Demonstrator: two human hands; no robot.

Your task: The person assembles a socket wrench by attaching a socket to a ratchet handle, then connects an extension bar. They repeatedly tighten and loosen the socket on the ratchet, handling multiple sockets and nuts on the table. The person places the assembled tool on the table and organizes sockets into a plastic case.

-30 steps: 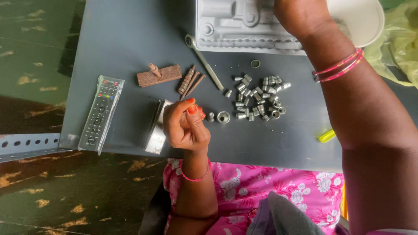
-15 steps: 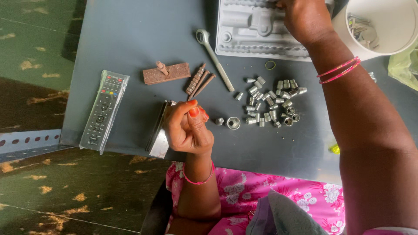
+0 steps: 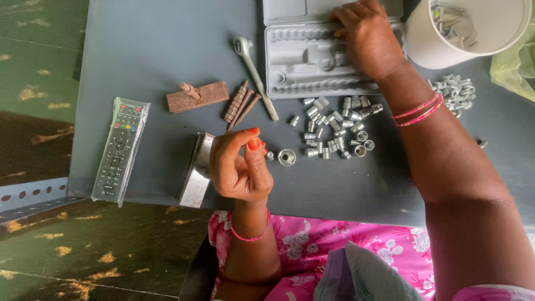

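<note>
A grey table fills most of the view, with a green, worn floor at its left and near edges. At the far edge lies an open grey plastic socket-set case, its moulded tray lined with rows of small recesses that look unfilled where they can be seen. Just right of it stands a white bucket, holding a few metal pieces at its bottom, too small to tell apart. A pale green plastic bag shows at the right edge.

On the table's left side lies a remote control in a clear sleeve. Beside it, at the near edge, rests a flat shiny metal piece. Farther off are a rusty metal block with a peg, a few rusty threaded bolts, and a ratchet handle lying slantwise just left of the case.

A loose heap of small silver sockets is spread in front of the case, and a second small pile of sockets lies near the bucket. One larger socket and a tiny round bit sit apart from the heap, just beside the near hand.

The right hand reaches across the heap with the arm stretched out, palm down on the case tray, fingers curled and pressed onto the upper row of recesses; whether it holds anything cannot be told. The left hand is raised on its wrist above the table's near edge, fingers loosely curled, thumb and forefinger tips brought together; anything pinched there is hidden.
</note>
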